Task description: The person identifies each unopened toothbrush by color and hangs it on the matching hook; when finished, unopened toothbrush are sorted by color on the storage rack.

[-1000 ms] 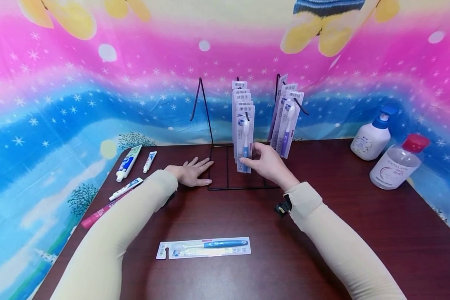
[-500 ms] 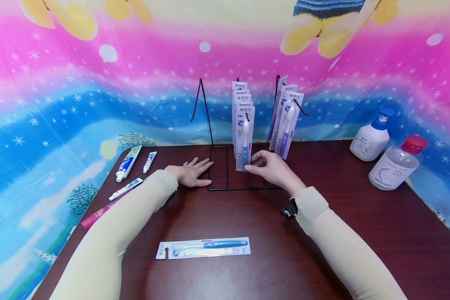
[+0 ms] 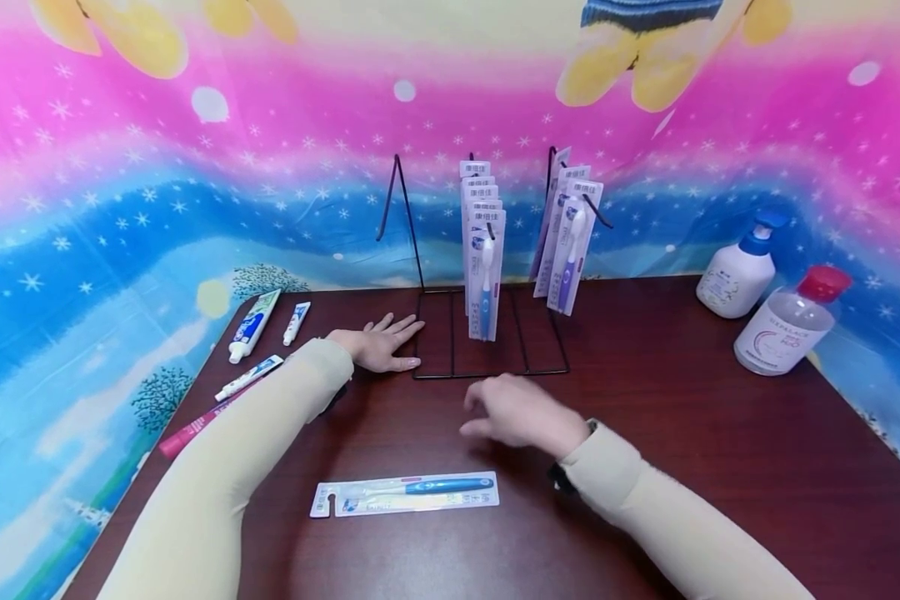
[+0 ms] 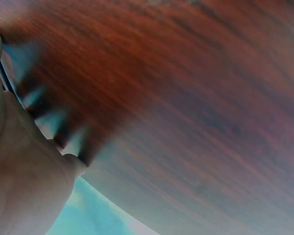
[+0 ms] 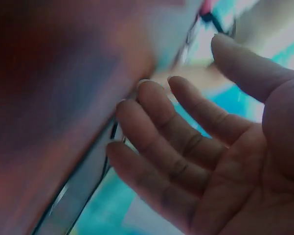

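Observation:
My left hand (image 3: 381, 344) lies flat on the table, fingers spread, its fingertips at the left side of the black wire rack (image 3: 452, 333). Above the table in front of the rack, my right hand (image 3: 521, 412) holds nothing; the right wrist view shows its fingers (image 5: 156, 142) loosely bent and apart. Several packaged toothbrushes (image 3: 485, 287) hang on the rack's middle hook, the front one blue. On the right hook hang several more toothbrush packs (image 3: 572, 250), with a purple one in front. One packaged blue toothbrush (image 3: 405, 495) lies flat near me, its hook slot to the left.
The rack's left hook (image 3: 390, 200) carries nothing. Toothpaste tubes (image 3: 255, 325) lie at the left, one pink tube (image 3: 195, 429) partly under my left sleeve. A blue-topped pump bottle (image 3: 738, 275) and a red-capped clear bottle (image 3: 787, 325) stand at the right.
My right hand has let go of the front toothbrush pack on the middle hook and moved down toward me. That pack hangs freely. My left hand has stayed in place.

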The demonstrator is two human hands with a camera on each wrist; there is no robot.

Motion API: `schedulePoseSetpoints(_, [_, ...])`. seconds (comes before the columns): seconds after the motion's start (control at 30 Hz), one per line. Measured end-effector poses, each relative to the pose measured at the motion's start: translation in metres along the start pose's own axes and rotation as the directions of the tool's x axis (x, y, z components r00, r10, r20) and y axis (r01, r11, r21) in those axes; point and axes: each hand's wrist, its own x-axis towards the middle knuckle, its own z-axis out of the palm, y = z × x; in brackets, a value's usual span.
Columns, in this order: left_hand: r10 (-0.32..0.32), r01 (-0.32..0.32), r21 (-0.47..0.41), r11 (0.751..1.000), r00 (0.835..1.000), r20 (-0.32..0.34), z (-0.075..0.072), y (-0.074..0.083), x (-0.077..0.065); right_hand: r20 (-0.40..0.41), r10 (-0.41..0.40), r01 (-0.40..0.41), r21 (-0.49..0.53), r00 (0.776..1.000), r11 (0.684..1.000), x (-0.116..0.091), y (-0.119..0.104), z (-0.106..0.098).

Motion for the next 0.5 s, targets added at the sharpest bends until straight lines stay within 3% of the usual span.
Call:
schedulePoseSetpoints(0.2, [0.008,-0.008,0.003,1.0,1.0,-0.003,0.0,0.0,0.0,0.036,-0.216,0.219,-0.178,0.976,0.959,-0.001,-0.048,0.034])
schedulePoseSetpoints(0.37, [-0.001,0.001,0.0,1.0,1.0,-0.009,0.001,0.001,0.001,0.009,-0.273,0.261,-0.32,0.962,0.91,-0.001,-0.069,0.052])
schedulePoseSetpoints(0.5, [0.002,-0.002,0.006,1.0,1.0,-0.013,0.001,0.0,0.001,0.016,-0.267,0.257,-0.337,0.963,0.906,0.0,-0.074,0.057])
